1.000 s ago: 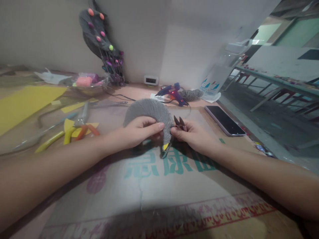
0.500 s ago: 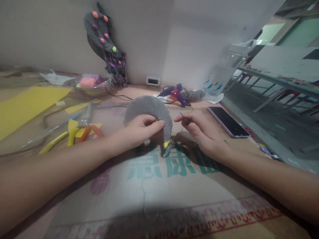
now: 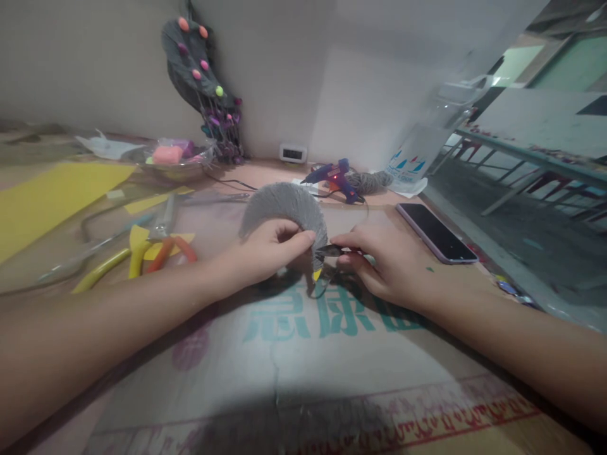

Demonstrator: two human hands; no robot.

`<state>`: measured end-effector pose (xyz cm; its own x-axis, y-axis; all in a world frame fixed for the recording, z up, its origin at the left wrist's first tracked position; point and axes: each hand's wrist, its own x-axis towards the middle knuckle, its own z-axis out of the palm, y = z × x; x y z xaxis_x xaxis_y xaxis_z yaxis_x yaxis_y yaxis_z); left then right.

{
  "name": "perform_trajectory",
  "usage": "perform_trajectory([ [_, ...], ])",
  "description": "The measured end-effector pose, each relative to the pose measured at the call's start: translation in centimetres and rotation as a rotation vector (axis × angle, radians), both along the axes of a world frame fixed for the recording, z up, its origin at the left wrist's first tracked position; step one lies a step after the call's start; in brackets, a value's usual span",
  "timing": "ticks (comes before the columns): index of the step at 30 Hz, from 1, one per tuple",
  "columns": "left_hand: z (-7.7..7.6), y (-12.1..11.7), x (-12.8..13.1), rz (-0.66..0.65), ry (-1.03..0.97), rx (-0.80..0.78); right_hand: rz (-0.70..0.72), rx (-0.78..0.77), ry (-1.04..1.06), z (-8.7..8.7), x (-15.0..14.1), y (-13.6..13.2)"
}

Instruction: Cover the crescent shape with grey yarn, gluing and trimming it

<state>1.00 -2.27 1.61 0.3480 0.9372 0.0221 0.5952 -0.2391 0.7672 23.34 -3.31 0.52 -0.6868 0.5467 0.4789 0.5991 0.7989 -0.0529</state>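
Two bare hands at work in the head view, frame centre. Left hand (image 3: 268,249) is closed on the gray yarn-wrapped crescent (image 3: 289,197), thumb on its inner side, fingers mostly hidden beneath. Right hand (image 3: 389,259) pinches small dark snips (image 3: 333,251), thumb and index nearly together; tips meet the crescent's right edge, just above its yellow end (image 3: 317,275). Can't tell if the blades are parted. A loose strand (image 3: 327,285) curves below them, over the printed cardboard (image 3: 227,373).

My read on technique: pinch close to the snips so the narrow end can't swing. Lay blades flat to the winding, catch only loose fiber, nip small. A point dug in could cut a wrap and slacken the coil.

Around: glue gun (image 3: 334,175), red light on, upper centre, beside a yarn hank (image 3: 372,183); phone (image 3: 436,232) right; yellow-and-orange-handled tools (image 3: 137,253) left.
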Motion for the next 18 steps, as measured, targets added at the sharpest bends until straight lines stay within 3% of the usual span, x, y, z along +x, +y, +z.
perform_trajectory([
  [8, -0.8, 0.3, -0.2, -0.027, -0.015, -0.03, -0.011, 0.019, -0.054, 0.0, -0.1, 0.0],
  [18, -2.0, 1.0, -0.4, -0.08, -0.128, -0.061, -0.026, 0.192, -0.164, -0.1, -0.2, 0.1],
])
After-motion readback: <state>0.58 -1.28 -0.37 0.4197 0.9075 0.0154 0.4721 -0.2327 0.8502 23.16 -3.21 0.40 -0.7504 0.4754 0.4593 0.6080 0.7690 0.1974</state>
